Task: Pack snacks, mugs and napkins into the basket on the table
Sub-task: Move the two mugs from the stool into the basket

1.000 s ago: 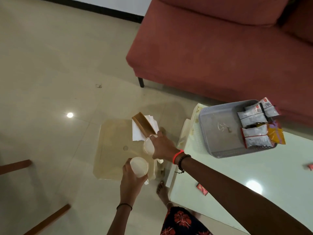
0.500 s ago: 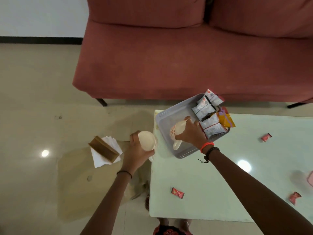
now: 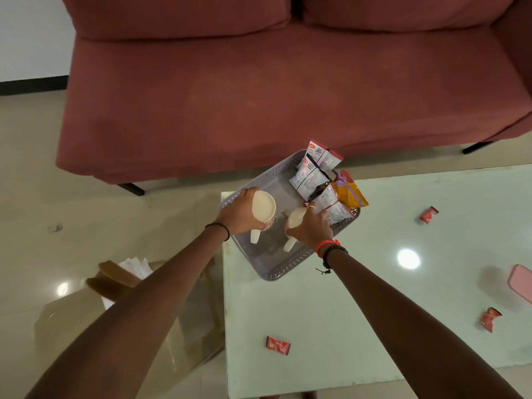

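A grey perforated basket (image 3: 288, 266) stands on the pale green table's far left corner. Several white and orange snack packets (image 3: 322, 182) fill its right side. My left hand (image 3: 239, 214) grips a cream mug (image 3: 263, 207) over the basket's left part, handle pointing toward me. My right hand (image 3: 312, 230) grips a second cream mug (image 3: 296, 218) inside the basket beside the packets. White napkins (image 3: 135, 267) with a brown holder (image 3: 115, 279) lie on a low glass side table at the left, partly behind my left arm.
Small red snack wrappers lie loose on the table (image 3: 359, 312): one near the front (image 3: 277, 345), one at the right (image 3: 429, 215), one at the lower right (image 3: 489, 319). A pink object (image 3: 521, 283) sits at the right edge. A red sofa (image 3: 288, 96) stands behind.
Both hands carried the mugs from the low side table rightward to the basket. The right mug arrived first; the left mug has now come over the basket too.
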{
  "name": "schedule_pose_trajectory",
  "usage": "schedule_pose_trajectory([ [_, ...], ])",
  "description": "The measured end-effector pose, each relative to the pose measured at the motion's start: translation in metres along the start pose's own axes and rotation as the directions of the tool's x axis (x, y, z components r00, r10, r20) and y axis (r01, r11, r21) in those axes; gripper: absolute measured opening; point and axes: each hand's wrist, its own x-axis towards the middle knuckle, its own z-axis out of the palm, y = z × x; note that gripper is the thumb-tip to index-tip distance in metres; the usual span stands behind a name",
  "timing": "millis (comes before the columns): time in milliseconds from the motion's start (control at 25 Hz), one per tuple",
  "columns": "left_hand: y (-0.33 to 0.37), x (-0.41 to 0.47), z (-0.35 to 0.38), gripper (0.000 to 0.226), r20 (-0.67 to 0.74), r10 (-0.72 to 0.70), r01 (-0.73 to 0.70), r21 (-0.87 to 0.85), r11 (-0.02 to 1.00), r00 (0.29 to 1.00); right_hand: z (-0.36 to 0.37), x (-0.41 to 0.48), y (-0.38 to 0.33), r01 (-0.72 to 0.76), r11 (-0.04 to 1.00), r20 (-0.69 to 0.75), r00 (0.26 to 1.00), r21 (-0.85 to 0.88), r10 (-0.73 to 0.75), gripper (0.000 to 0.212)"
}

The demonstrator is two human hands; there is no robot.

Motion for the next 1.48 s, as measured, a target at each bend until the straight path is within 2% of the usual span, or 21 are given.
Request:
schedule_pose_trajectory([
  [160,0.003,0.035,0.02,0.096,0.04,0.021,-0.021,-0.008,1.0,0.999,0.006,0.013,0.007,-0.001,1.0,0.011,1.0,-0.02,0.002,0.08],
  [520,0.006,0.095,0.032,0.098,0.176,0.119,-0.145,0.14,0.979,0.977,0.015,0.033,0.018,0.0,1.0,0.011,1.0,0.009,0.0,0.082],
  [680,0.004,0.106,0.028,0.105,0.2,0.156,-0.184,0.133,0.974,0.967,0.016,0.038,0.023,0.006,1.0,0.083,0.997,0.02,-0.008,0.091],
  [800,-0.004,0.095,0.039,0.114,0.097,0.075,-0.08,0.046,0.996,0.992,0.012,0.042,0.029,0.045,0.999,0.159,0.986,0.001,-0.045,0.1],
  [880,-0.009,0.085,0.05,0.105,0.0,0.001,-0.001,-0.085,0.996,1.0,0.01,0.042,0.032,0.028,0.998,0.157,0.987,0.061,-0.037,0.101],
  [960,-0.01,0.082,0.054,0.091,-0.044,-0.002,-0.006,-0.179,0.984,0.999,0.01,0.042,0.033,0.012,0.993,0.136,0.99,0.114,-0.027,0.099],
  [1200,0.001,0.096,0.041,0.081,-0.008,0.096,-0.096,-0.172,0.98,0.995,0.012,0.043,0.033,0.004,0.989,0.092,0.996,0.148,-0.018,0.09],
  [1480,0.017,0.108,0.048,0.087,0.037,0.117,-0.111,-0.136,0.985,0.992,0.011,0.04,0.029,-0.027,0.986,0.062,0.998,0.164,0.017,0.086],
])
